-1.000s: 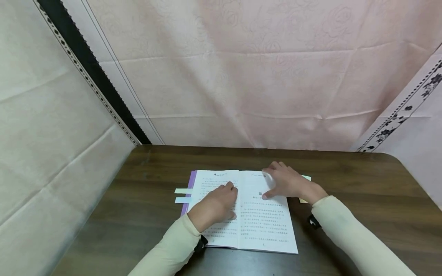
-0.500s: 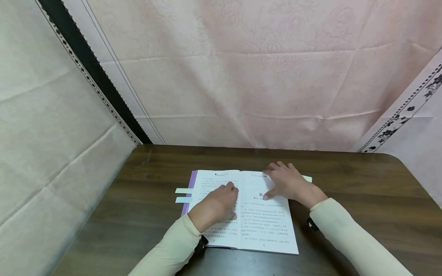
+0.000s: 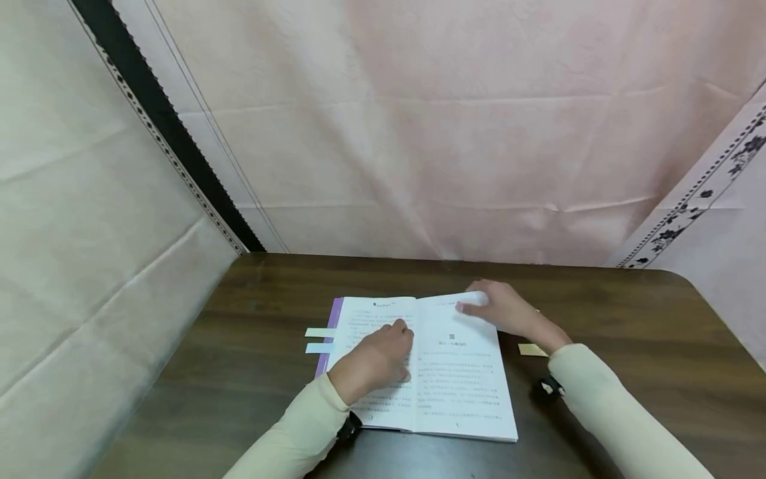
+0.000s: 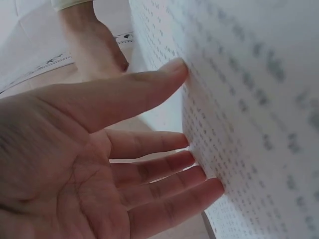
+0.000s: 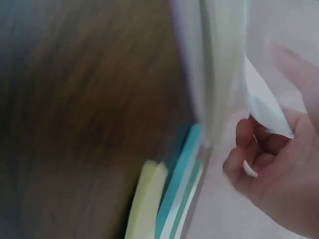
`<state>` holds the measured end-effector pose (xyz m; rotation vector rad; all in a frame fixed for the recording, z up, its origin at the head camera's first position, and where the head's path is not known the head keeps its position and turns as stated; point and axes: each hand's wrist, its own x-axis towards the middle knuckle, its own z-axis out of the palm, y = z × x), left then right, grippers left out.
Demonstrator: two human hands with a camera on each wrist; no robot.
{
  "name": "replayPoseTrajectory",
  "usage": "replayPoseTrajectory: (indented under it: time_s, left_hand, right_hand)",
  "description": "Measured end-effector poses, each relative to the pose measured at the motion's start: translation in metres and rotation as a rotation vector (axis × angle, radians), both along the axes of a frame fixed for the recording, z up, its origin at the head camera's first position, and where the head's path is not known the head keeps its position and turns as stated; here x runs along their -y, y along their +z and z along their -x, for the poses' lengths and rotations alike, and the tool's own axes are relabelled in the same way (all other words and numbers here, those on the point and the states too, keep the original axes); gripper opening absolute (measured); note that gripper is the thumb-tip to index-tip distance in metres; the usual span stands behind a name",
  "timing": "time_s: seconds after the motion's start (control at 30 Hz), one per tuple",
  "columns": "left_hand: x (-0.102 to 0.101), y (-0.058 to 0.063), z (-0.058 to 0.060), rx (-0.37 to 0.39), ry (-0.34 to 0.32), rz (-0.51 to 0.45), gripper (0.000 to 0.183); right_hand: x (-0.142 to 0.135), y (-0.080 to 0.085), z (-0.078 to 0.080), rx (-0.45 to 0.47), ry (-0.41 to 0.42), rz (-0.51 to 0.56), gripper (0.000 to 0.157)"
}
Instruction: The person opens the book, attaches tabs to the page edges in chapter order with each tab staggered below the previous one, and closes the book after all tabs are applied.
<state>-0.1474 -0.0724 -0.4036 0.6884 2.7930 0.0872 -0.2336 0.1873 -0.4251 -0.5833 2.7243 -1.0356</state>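
An open book [image 3: 463, 399] with printed pages and a purple cover edge lies flat on the table. My left hand [image 3: 374, 352] rests on its left page near the fold. In the left wrist view, the thumb and extended fingertips of the left hand [image 4: 139, 149] touch the printed paper. At the top right corner of the book, my right hand [image 3: 505, 309] holds the right page's corner, which is raised. Seen from the right wrist, the white page corner [image 5: 268, 107] curves into the right hand [image 5: 279, 159], whose fingers are curled.
A pale green tab [image 3: 320, 332] and a light blue tab [image 3: 319, 348] stick out from the book's left side. A yellow tab [image 3: 532, 349] protrudes on the right. The brown wooden table [image 3: 179, 399] meets a pale pink cloth [image 3: 449, 166] at its back edge.
My right hand has gone from lying spread on the right page to gripping its top corner and lifting it a little. The left hand stays in place.
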Motion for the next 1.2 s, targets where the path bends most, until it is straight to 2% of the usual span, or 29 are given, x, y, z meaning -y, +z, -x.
replayPoseTrajectory:
  time_s: [0.03, 0.13, 0.17, 0.23, 0.33, 0.43, 0.5, 0.57, 0.67, 0.77, 0.87, 0.97, 1.07, 1.2]
  left_hand:
    - [0.0, -0.001, -0.001, 0.008, -0.001, -0.015, 0.058]
    - [0.002, -0.005, -0.005, 0.014, -0.004, -0.073, 0.05]
    - [0.004, -0.006, -0.006, 0.018, -0.001, -0.098, 0.049]
    - [0.01, -0.008, -0.007, 0.041, 0.019, -0.165, 0.045]
    - [0.022, -0.008, -0.006, 0.109, 0.057, -0.332, 0.036]
    - [0.035, -0.008, -0.001, 0.238, 0.107, -0.592, 0.032]
    - [0.042, -0.007, 0.003, 0.326, 0.163, -0.766, 0.036]
    - [0.05, -0.006, 0.006, 0.397, 0.239, -0.904, 0.05]
    - [0.063, -0.002, 0.009, 0.446, 0.358, -1.024, 0.072]
    - [0.079, 0.003, 0.01, 0.442, 0.385, -1.029, 0.075]
    - [0.095, 0.006, 0.01, 0.39, 0.351, -0.927, 0.056]
    - [0.108, 0.006, 0.011, 0.338, 0.312, -0.821, 0.037]
    - [0.118, 0.002, 0.012, 0.304, 0.302, -0.754, 0.034]
    - [0.127, -0.012, 0.013, 0.301, 0.322, -0.672, 0.039]
  right_hand:
    - [-0.003, 0.002, -0.003, 0.063, 0.0, 0.103, 0.047]
    - [-0.003, 0.007, -0.019, 0.242, 0.031, 0.391, 0.057]
    - [0.0, 0.007, -0.026, 0.295, 0.049, 0.466, 0.06]
    - [0.012, 0.003, -0.04, 0.331, 0.108, 0.533, 0.058]
    - [0.033, -0.007, -0.062, 0.277, 0.166, 0.492, 0.039]
    - [0.047, -0.014, -0.079, 0.198, 0.194, 0.394, 0.024]
    - [0.053, -0.016, -0.085, 0.163, 0.203, 0.346, 0.024]
    - [0.057, -0.017, -0.089, 0.141, 0.224, 0.302, 0.027]
    - [0.06, -0.017, -0.092, 0.108, 0.293, 0.234, 0.033]
    - [0.062, -0.016, -0.093, 0.064, 0.374, 0.155, 0.035]
    - [0.064, -0.015, -0.095, 0.04, 0.426, 0.078, 0.032]
    - [0.066, -0.012, -0.095, 0.023, 0.443, 0.017, 0.029]
    - [0.066, -0.009, -0.095, 0.011, 0.441, -0.015, 0.027]
    - [0.066, -0.004, -0.094, 0.01, 0.452, -0.052, 0.028]
